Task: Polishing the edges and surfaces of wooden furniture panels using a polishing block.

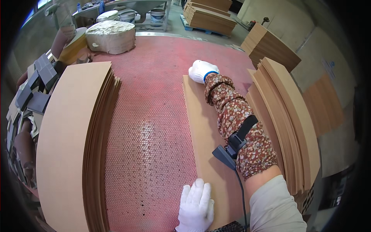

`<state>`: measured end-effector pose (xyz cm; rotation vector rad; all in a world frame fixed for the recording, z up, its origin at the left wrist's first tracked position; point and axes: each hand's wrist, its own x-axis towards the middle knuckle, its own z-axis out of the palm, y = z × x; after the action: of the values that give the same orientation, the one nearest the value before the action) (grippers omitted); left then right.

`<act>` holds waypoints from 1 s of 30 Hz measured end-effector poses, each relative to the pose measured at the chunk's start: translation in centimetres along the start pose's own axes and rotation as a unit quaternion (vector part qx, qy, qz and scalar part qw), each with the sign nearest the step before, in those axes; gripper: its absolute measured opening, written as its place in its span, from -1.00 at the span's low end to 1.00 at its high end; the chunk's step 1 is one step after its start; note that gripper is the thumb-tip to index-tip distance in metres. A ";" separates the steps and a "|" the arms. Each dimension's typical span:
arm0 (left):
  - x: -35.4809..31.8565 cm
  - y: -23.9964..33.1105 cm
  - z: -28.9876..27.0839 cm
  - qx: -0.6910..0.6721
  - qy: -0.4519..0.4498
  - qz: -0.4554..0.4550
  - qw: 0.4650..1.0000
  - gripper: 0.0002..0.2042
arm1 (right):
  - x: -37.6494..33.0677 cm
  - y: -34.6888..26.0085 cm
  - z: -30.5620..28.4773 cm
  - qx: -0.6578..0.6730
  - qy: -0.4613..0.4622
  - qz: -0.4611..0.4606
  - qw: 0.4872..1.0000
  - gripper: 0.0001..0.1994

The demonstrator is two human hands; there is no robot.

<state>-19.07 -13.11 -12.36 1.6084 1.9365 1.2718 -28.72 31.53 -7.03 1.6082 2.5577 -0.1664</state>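
Observation:
A long tan wooden board (pixel 208 154) lies lengthwise on a red perforated mat (pixel 154 116). My left hand (pixel 195 207), in a white knit glove, rests at the board's near left edge with its fingers stretched out. At the far end of the same board is my right hand (pixel 203 71), also gloved in white. It is closed like a fist; whatever it may hold is hidden beneath it. A floral sleeve (pixel 235 112) covers my right forearm, with a black strap and a small cabled device on it.
Stacks of similar boards stand left (pixel 69 135) and right (pixel 288 123) on the table. Dark grey blocks (pixel 42 77) pile up at the far left. A foil-topped round bundle (pixel 110 36) sits at the back. Beyond are panel stacks (pixel 210 19) on a blue pallet.

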 end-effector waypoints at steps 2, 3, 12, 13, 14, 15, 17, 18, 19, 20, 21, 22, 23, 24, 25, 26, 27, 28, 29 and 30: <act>-0.2 0.1 0.0 -0.001 0.003 -0.004 1.000 -0.43 | -0.4 0.1 0.0 -0.037 -0.004 -0.030 0.999 -0.55; -0.2 0.0 0.1 -0.004 0.002 0.001 1.000 -0.43 | -0.7 0.2 0.0 -0.074 -0.006 -0.057 0.996 -0.55; 0.8 -1.0 0.0 -0.009 0.031 0.069 0.997 -0.42 | -12.1 1.0 2.7 -0.004 0.063 -0.005 0.998 -0.56; 0.9 -0.7 -0.4 -0.017 0.015 0.050 0.998 -0.43 | -14.4 0.8 2.6 -0.012 0.055 -0.002 0.998 -0.56; 0.8 -0.8 -0.3 -0.012 0.023 0.052 0.998 -0.43 | -16.5 0.9 2.9 -0.008 0.056 -0.004 0.998 -0.57; 0.8 -0.8 0.2 -0.012 0.032 0.057 0.998 -0.43 | -18.6 1.6 2.8 -0.009 0.060 -0.003 0.998 -0.57; 0.9 -0.7 0.4 -0.012 0.039 0.062 0.997 -0.43 | -23.0 2.2 3.6 -0.014 0.072 -0.010 0.997 -0.58; 0.5 -1.1 0.2 0.003 0.044 0.063 0.997 -0.43 | -24.9 1.8 4.6 -0.011 0.068 -0.016 0.997 -0.58; 0.3 -1.2 0.1 0.003 0.042 0.059 0.997 -0.43 | -27.3 1.7 4.9 -0.002 0.068 -0.018 0.997 -0.59; 0.1 -1.4 0.0 0.008 0.051 0.066 0.996 -0.43 | -29.4 1.9 5.7 -0.004 0.071 -0.016 0.997 -0.61; 0.3 -1.0 0.6 0.002 0.060 0.079 0.995 -0.44 | -31.7 3.0 6.1 -0.015 0.076 -0.005 0.997 -0.62; 0.7 -1.3 1.1 0.004 0.064 0.085 0.994 -0.45 | -33.8 3.4 6.6 -0.012 0.100 -0.008 0.995 -0.64; 0.5 -1.8 1.2 0.011 0.065 0.082 0.994 -0.45 | -36.1 3.2 7.2 -0.002 0.115 -0.017 0.993 -0.65; 0.3 -1.8 1.3 0.017 0.072 0.090 0.993 -0.47 | -38.7 3.3 7.4 -0.007 0.138 -0.033 0.990 -0.66; 0.3 -1.8 1.3 0.027 0.087 0.104 0.990 -0.48 | -40.7 3.2 7.7 0.003 0.135 -0.028 0.990 -0.68; 0.5 -1.7 1.1 0.025 0.089 0.098 0.991 -0.50 | -42.7 3.2 7.8 0.008 0.134 -0.036 0.990 -0.70; 0.6 -1.8 1.0 0.027 0.087 0.099 0.991 -0.50 | -44.8 3.2 8.1 0.012 0.134 -0.041 0.990 -0.71; 0.7 -1.7 1.0 0.022 0.085 0.100 0.991 -0.50 | -46.7 3.6 8.4 0.012 0.145 -0.049 0.988 -0.69; 0.9 -1.6 1.0 0.018 0.083 0.102 0.991 -0.50 | -48.5 3.9 8.7 0.011 0.156 -0.058 0.986 -0.68; 0.8 -1.8 0.7 0.022 0.082 0.101 0.991 -0.50 | -50.2 3.9 9.1 0.015 0.169 -0.075 0.983 -0.69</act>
<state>-19.87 -12.04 -13.91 1.8124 1.9471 1.4940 -3.24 -12.87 -8.32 1.5691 2.9437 0.0632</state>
